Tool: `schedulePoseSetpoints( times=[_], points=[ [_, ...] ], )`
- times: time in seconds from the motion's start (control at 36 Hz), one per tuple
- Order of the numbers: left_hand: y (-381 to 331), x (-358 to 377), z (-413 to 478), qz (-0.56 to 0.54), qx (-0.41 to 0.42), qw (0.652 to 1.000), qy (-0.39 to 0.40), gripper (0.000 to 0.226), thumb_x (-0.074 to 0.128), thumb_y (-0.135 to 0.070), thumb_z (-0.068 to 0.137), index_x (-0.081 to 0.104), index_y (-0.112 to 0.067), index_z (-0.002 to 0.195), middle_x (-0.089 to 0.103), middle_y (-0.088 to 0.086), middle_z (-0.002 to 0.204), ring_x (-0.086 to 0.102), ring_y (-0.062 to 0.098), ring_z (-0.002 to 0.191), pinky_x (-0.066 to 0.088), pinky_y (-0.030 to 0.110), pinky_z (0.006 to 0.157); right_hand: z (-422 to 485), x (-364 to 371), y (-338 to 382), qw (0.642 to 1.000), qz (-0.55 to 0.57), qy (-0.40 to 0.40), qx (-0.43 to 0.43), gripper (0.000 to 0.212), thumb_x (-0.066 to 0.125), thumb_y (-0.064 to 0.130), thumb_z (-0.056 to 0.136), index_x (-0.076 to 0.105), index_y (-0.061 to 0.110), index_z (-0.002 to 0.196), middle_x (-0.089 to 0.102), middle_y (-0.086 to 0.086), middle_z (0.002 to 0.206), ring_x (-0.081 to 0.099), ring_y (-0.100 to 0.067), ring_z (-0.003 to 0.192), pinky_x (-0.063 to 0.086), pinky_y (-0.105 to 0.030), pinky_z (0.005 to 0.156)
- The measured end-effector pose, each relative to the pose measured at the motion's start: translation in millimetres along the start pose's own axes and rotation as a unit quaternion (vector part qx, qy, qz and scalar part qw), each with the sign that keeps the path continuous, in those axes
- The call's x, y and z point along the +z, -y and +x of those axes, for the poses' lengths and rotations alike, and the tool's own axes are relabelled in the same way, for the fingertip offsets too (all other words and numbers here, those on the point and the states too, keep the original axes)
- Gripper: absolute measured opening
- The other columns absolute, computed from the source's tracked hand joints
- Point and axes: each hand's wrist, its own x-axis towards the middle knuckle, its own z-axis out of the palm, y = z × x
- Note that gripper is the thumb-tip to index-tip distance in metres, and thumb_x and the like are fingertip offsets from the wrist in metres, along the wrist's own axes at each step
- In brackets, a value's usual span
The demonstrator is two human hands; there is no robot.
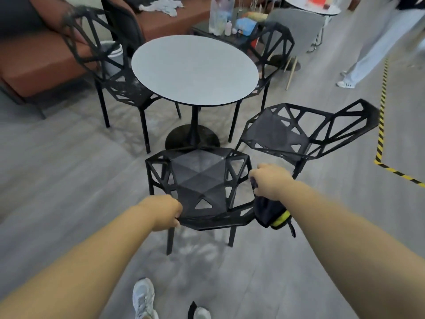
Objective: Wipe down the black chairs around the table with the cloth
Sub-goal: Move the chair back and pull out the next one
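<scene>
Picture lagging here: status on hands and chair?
Left hand grips nearest chair, back rim. Right hand holds cloth at its right edge. Second chair close on the right.

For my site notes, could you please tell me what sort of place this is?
Probably a café or lounge-style seating area: a round white table ringed by black geometric chairs, with a brown upholstered bench behind.

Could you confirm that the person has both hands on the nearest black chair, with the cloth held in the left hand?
Not quite: the head view shows the cloth in the right hand; the left hand holds only the nearest black chair. Both hands are on that chair.
</scene>
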Motion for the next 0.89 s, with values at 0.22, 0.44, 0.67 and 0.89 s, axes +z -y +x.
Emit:
schedulePoseSetpoints(
  times=[0.22,0.44,0.67,0.89],
  points=[
    [56,-28,-15,-0.049,-0.057,0.997,-0.035,0.027,0.052,-0.038,0.091,0.056,-0.025,0.114,0.056,0.001,0.119,0.055,0.025,0.107,0.045,0.032,0.080,44,-67,37,0.997,0.009,-0.071,-0.034,0.044,0.053,0.032,0.096,0.039,0.010,0.131,0.036,-0.013,0.131,0.036,-0.039,0.120,0.038,-0.049,0.096],
    [165,-52,-25,-0.056,-0.096,0.992,-0.052,0.031,0.050,-0.044,0.093,0.054,-0.026,0.117,0.055,0.001,0.122,0.054,0.024,0.109,0.043,0.032,0.083,106,-119,123,0.991,0.077,-0.083,-0.074,0.035,0.047,0.027,0.099,0.038,0.008,0.128,0.039,-0.017,0.128,0.045,-0.040,0.112,0.042,-0.046,0.092],
    [295,-75,-31,-0.038,-0.122,0.990,-0.050,0.033,0.051,-0.044,0.093,0.055,-0.023,0.117,0.054,0.004,0.124,0.053,0.025,0.112,0.041,0.031,0.083,169,-160,213,0.987,0.129,-0.091,-0.014,0.050,0.045,0.045,0.097,0.037,0.007,0.129,0.045,-0.017,0.128,0.053,-0.036,0.110,0.044,-0.039,0.084],
    [389,-97,-28,-0.041,-0.134,0.988,-0.058,0.029,0.051,-0.040,0.094,0.056,-0.023,0.116,0.055,0.005,0.122,0.053,0.025,0.109,0.040,0.028,0.079,225,-189,269,0.979,0.174,-0.109,0.018,0.063,0.048,0.054,0.092,0.035,0.006,0.131,0.039,-0.018,0.129,0.050,-0.036,0.114,0.043,-0.039,0.092]
  ],
)
